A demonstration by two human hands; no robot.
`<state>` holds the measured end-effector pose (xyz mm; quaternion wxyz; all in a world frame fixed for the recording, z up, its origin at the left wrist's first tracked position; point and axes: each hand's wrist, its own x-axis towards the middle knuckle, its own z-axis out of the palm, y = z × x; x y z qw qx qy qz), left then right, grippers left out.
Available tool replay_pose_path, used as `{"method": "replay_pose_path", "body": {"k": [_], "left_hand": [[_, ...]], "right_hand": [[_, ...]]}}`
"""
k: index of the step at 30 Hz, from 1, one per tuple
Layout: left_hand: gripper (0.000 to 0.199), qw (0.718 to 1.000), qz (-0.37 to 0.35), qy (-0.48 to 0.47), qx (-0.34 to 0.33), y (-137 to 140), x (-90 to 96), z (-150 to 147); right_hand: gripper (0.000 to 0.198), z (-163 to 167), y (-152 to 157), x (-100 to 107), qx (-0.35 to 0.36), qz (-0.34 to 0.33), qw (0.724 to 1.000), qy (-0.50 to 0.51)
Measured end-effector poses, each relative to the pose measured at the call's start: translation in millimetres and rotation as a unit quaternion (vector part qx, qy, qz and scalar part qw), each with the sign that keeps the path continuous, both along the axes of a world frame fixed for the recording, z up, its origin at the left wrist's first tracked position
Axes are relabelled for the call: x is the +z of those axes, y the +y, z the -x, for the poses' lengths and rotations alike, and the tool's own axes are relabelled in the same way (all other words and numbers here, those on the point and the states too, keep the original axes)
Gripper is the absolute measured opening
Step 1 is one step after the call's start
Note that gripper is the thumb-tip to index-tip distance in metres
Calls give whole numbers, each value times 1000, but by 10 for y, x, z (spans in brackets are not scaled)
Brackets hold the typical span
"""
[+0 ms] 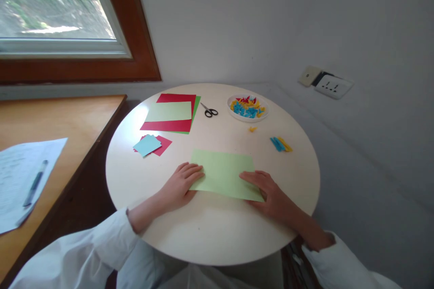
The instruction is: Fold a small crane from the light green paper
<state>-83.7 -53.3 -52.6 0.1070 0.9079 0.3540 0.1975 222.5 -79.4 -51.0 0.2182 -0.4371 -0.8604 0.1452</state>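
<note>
A light green sheet of paper (pixel 224 174) lies in front of me near the middle of the round white table. My left hand (pixel 185 180) grips its left edge, fingers together on top and the thumb low by the near corner. At the opposite edge, my right hand (pixel 267 192) pinches the near right corner, with fingers above and the thumb below. That corner looks slightly lifted. Beyond the sheet, black-handled scissors (pixel 210 112) rest on the table. Small blue and red paper squares (pixel 147 145) are stacked to the left of the sheet.
Red, green and pale sheets (pixel 169 125) lie at the back left. A white plate (pixel 249 120) holds small blue, yellow and red paper pieces. Nearby are a yellow scrap (pixel 252 129) and blue and yellow strips (pixel 280 144). A wooden desk (pixel 77 117) with papers and a pen (pixel 35 183) stands left.
</note>
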Motion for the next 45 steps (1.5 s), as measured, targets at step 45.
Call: {"method": "replay_pose_path", "body": {"k": [45], "left_hand": [[30,982,-97,-57,152,-181,169,-9]], "right_hand": [[30,318,385,87,-273,67,959,47]]}}
